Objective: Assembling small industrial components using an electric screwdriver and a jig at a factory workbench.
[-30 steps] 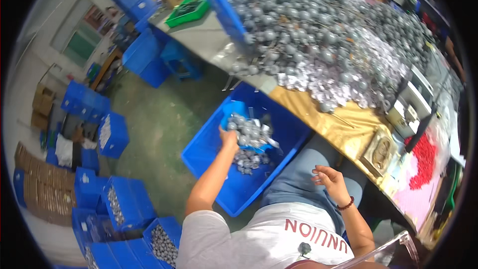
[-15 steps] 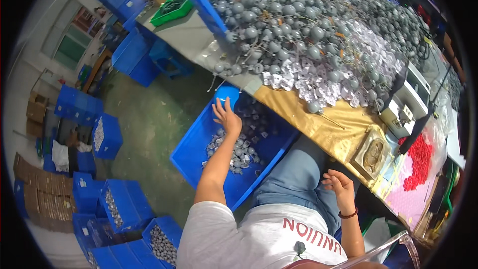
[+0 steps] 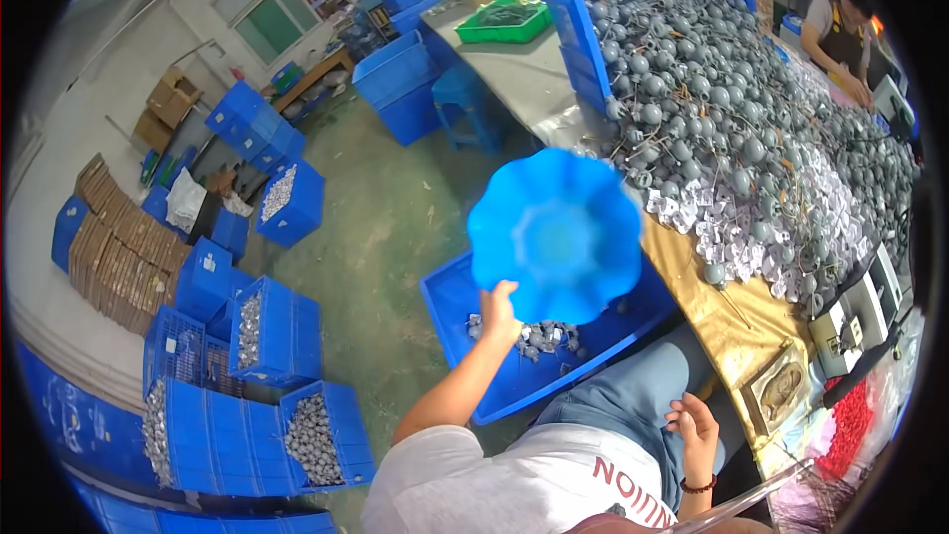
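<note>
My left hand (image 3: pixel 501 309) grips the near rim of a blue scalloped plastic basin (image 3: pixel 556 235), its round inside turned toward me and nothing visible in it. Below and partly hidden by the basin is a blue crate (image 3: pixel 514 388) holding grey round parts (image 3: pixel 547 338) with whitish pieces among them. Beside my lap, near the table's edge, my right hand (image 3: pixel 695 420) hangs with loosely bent fingers apart and nothing in it. A beaded bracelet circles that wrist.
On the table lies a big heap of grey round parts (image 3: pixel 692 89) with white pieces (image 3: pixel 712 218) in front. A small white machine (image 3: pixel 840 341) and red parts (image 3: pixel 848 430) lie to the right. Several blue crates (image 3: pixel 287 331) stand left. A person (image 3: pixel 838 35) works at far right.
My left hand has brought the blue basin up from beside the crate, over it and into full view. My view has swung left. My right hand stays by my lap.
</note>
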Demonstrator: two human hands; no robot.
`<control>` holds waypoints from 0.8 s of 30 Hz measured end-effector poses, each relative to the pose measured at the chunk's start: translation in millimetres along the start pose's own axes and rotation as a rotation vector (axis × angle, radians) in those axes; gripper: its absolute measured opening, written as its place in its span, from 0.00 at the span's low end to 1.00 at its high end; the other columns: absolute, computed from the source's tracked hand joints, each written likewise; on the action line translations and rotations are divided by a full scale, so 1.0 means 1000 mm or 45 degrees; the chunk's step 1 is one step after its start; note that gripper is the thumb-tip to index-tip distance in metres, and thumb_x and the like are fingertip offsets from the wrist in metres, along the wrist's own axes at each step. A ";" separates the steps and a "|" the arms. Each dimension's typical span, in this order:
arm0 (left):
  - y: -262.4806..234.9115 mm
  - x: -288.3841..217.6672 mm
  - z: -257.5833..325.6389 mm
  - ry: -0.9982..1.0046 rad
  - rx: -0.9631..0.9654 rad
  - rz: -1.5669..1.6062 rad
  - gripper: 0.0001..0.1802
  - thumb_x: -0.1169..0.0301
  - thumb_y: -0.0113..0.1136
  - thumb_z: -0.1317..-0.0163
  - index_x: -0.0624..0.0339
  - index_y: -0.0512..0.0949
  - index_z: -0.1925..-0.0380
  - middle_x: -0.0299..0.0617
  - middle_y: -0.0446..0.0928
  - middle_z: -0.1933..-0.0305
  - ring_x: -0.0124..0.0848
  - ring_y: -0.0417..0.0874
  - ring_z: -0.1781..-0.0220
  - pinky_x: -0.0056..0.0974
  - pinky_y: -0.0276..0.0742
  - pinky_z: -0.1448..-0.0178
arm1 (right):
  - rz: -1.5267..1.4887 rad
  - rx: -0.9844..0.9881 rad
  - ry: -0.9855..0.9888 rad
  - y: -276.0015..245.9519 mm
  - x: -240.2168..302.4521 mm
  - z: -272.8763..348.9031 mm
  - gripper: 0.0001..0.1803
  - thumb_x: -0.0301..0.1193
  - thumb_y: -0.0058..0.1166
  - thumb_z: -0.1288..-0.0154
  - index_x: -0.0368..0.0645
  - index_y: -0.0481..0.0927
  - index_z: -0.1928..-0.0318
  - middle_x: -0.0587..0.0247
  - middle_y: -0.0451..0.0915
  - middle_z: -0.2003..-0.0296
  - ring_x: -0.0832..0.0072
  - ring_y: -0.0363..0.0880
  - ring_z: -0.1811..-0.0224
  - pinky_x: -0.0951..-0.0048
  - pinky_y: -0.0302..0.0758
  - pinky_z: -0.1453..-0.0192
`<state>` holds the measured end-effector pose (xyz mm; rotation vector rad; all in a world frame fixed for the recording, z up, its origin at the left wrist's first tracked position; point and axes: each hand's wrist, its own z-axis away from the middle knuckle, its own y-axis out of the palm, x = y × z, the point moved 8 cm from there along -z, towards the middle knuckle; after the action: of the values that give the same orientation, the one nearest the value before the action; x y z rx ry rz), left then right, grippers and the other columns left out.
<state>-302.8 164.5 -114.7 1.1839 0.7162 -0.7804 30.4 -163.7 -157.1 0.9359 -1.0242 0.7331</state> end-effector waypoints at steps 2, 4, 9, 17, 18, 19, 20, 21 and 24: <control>0.049 0.013 0.020 -0.120 0.224 0.003 0.28 0.82 0.57 0.42 0.60 0.73 0.38 0.46 0.80 0.46 0.42 0.83 0.44 0.50 0.83 0.40 | -0.067 0.073 -0.097 0.005 0.009 0.003 0.41 0.40 0.68 0.30 0.34 0.64 0.25 0.51 0.77 0.37 0.68 0.82 0.45 0.70 0.84 0.48; 0.094 0.046 0.047 -0.244 0.507 -0.048 0.26 0.81 0.59 0.40 0.59 0.74 0.39 0.45 0.81 0.47 0.40 0.83 0.45 0.48 0.83 0.41 | -0.141 0.071 -0.325 0.015 0.036 0.010 0.47 0.41 0.70 0.32 0.36 0.59 0.23 0.51 0.74 0.34 0.66 0.80 0.40 0.67 0.84 0.45; 0.187 0.135 0.150 -0.488 1.070 -0.224 0.28 0.83 0.61 0.38 0.59 0.73 0.37 0.43 0.81 0.44 0.36 0.82 0.42 0.44 0.79 0.37 | -0.483 -0.436 -0.293 -0.046 0.019 0.042 0.38 0.37 0.68 0.31 0.36 0.64 0.28 0.55 0.76 0.37 0.67 0.81 0.42 0.64 0.84 0.44; 0.306 0.131 0.315 -0.518 2.064 -0.284 0.31 0.65 0.65 0.32 0.65 0.67 0.34 0.52 0.65 0.29 0.42 0.69 0.27 0.50 0.63 0.23 | -0.855 -0.931 -0.401 -0.164 0.014 0.184 0.22 0.31 0.58 0.24 0.34 0.74 0.35 0.54 0.81 0.41 0.65 0.83 0.41 0.59 0.81 0.35; 0.319 0.116 0.333 -0.494 2.175 -0.201 0.25 0.65 0.64 0.31 0.66 0.70 0.40 0.52 0.69 0.35 0.43 0.72 0.33 0.49 0.67 0.29 | -0.852 -0.968 -0.498 -0.175 0.024 0.204 0.23 0.31 0.58 0.24 0.35 0.73 0.34 0.54 0.81 0.40 0.64 0.83 0.40 0.58 0.81 0.35; 0.334 0.099 0.351 -0.484 2.290 -0.053 0.20 0.65 0.63 0.31 0.66 0.73 0.46 0.53 0.72 0.41 0.44 0.75 0.38 0.48 0.71 0.35 | -0.842 -1.028 -0.605 -0.187 0.036 0.225 0.24 0.31 0.59 0.24 0.35 0.72 0.34 0.54 0.80 0.39 0.63 0.83 0.40 0.57 0.81 0.35; 0.348 0.080 0.370 -0.499 2.443 0.151 0.16 0.65 0.62 0.30 0.67 0.77 0.52 0.53 0.76 0.47 0.45 0.78 0.43 0.47 0.75 0.40 | -0.836 -1.104 -0.696 -0.199 0.044 0.248 0.25 0.31 0.59 0.24 0.36 0.72 0.33 0.54 0.80 0.38 0.62 0.82 0.39 0.56 0.81 0.34; 0.364 0.062 0.385 -0.549 2.586 0.355 0.13 0.65 0.60 0.29 0.67 0.80 0.58 0.53 0.79 0.53 0.45 0.81 0.49 0.47 0.79 0.46 | -0.830 -1.191 -0.768 -0.210 0.049 0.267 0.26 0.31 0.59 0.25 0.36 0.71 0.32 0.54 0.79 0.37 0.60 0.82 0.38 0.54 0.81 0.34; 0.399 0.011 0.403 -0.791 2.962 0.589 0.18 0.58 0.62 0.27 0.65 0.81 0.65 0.47 0.80 0.61 0.39 0.81 0.65 0.40 0.77 0.64 | -0.841 -1.464 -0.893 -0.260 0.047 0.315 0.21 0.31 0.59 0.25 0.38 0.73 0.37 0.57 0.82 0.43 0.63 0.84 0.44 0.58 0.85 0.41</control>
<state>67.2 -153.1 176.0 2.6145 -1.5626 -1.3692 152.1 -554.5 -120.0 0.4076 -1.3618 -0.7740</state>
